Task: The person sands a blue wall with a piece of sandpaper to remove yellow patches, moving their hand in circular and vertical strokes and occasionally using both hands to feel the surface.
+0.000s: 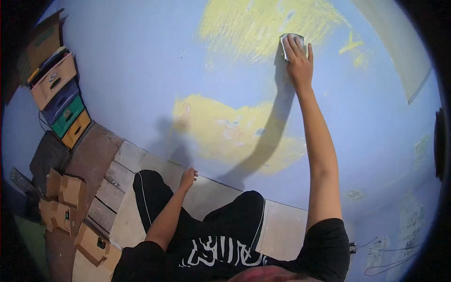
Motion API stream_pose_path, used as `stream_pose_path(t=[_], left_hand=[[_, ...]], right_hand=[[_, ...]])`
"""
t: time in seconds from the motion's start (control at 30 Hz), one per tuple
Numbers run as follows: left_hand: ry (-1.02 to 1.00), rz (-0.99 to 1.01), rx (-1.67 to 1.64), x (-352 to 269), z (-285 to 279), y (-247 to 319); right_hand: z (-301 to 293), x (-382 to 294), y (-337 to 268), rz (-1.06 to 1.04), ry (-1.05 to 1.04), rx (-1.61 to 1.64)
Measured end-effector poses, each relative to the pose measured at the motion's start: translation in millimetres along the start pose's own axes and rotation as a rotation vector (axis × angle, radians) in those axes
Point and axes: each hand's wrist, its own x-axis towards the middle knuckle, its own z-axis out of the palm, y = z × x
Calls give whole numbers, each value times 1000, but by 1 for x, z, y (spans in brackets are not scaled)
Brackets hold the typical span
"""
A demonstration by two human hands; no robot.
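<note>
A pale blue wall (127, 77) with scraped yellow patches stands before me. My right hand (300, 67) reaches up at arm's length and holds a small whitish sheet (285, 47), which looks like sandpaper, flat against the wall. Its fingers lie over the sheet at the lower edge of the upper yellow patch (243, 31). Another yellow patch (225, 137), with bluish and brownish spots, lies lower on the wall. My left hand (189, 177) hangs above the floor near my left knee, fingers loosely bent and nothing visible in them.
A drawer unit (68, 113) with coloured fronts stands against the wall at left. Opened cardboard boxes (72, 190) lie on the floor below it. Pale tiles (285, 222) run along the wall's foot. A thin cable (394, 250) shows at lower right.
</note>
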Motion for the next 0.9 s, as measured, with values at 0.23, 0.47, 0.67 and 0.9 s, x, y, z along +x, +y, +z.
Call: stream_pose_path(t=[0.23, 0.47, 0.67, 0.9], left_hand=[[-12, 8, 32, -4, 12, 2], [53, -11, 46, -3, -6, -6], [49, 21, -22, -15, 0, 13], [-24, -13, 14, -7, 8, 14]], right_hand=[[44, -100, -104, -127, -164, 138], [51, -162, -146, -451, -421, 114], [23, -95, -79, -534, -461, 231], [-9, 18, 16, -130, 53, 81]])
